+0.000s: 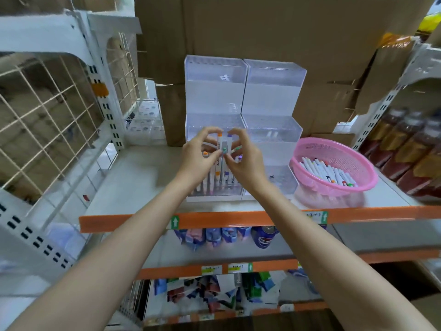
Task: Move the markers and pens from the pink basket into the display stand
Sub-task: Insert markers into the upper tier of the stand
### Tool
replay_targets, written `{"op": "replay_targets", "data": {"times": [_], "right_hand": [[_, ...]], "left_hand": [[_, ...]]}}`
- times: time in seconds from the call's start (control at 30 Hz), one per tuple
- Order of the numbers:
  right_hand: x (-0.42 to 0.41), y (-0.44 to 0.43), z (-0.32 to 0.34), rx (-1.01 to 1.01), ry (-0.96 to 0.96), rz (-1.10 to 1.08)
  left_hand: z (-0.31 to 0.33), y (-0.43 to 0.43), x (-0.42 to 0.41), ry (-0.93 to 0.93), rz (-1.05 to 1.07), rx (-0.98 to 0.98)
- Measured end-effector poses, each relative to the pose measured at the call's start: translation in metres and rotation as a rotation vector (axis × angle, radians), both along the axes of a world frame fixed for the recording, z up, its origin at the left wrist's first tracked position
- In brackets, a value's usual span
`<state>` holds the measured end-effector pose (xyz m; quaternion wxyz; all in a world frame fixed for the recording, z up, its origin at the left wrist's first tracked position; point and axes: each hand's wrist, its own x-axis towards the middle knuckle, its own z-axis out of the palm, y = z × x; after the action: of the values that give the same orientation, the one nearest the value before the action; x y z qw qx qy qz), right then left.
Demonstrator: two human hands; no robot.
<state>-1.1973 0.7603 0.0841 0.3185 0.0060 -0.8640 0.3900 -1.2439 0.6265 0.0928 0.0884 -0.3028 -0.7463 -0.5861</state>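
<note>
A clear tiered display stand (pixel 269 91) stands on the shelf, with several white markers upright in its lowest left tier (pixel 214 185). My left hand (pixel 198 156) and my right hand (pixel 243 158) meet in front of the stand's left half. Together they hold a small bunch of white markers (pixel 223 145) with coloured caps; each hand's fingers pinch the bunch. The pink basket (pixel 310 149) sits to the right of the stand and holds several more white markers (pixel 329 173).
Cardboard boxes (pixel 262 25) are stacked behind the stand. A white wire-grid rack (pixel 47 111) rises at the left. Bottles (pixel 410 149) fill the right end. The shelf has an orange front edge (pixel 214 220), with stocked shelves below.
</note>
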Motion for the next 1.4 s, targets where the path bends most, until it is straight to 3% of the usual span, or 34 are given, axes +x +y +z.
{"op": "replay_targets", "data": {"times": [0.7,0.93,1.4], "right_hand": [[-0.008,0.004,-0.017,-0.002,0.055,-0.014],[-0.007,0.006,-0.017,-0.002,0.050,-0.003],[-0.003,0.006,-0.017,-0.047,0.077,-0.018]], "left_hand": [[-0.006,0.004,-0.010,0.066,0.023,-0.083],[-0.009,0.002,-0.012,0.194,-0.018,-0.208],[-0.009,-0.004,-0.020,0.372,-0.032,-0.246]]}}
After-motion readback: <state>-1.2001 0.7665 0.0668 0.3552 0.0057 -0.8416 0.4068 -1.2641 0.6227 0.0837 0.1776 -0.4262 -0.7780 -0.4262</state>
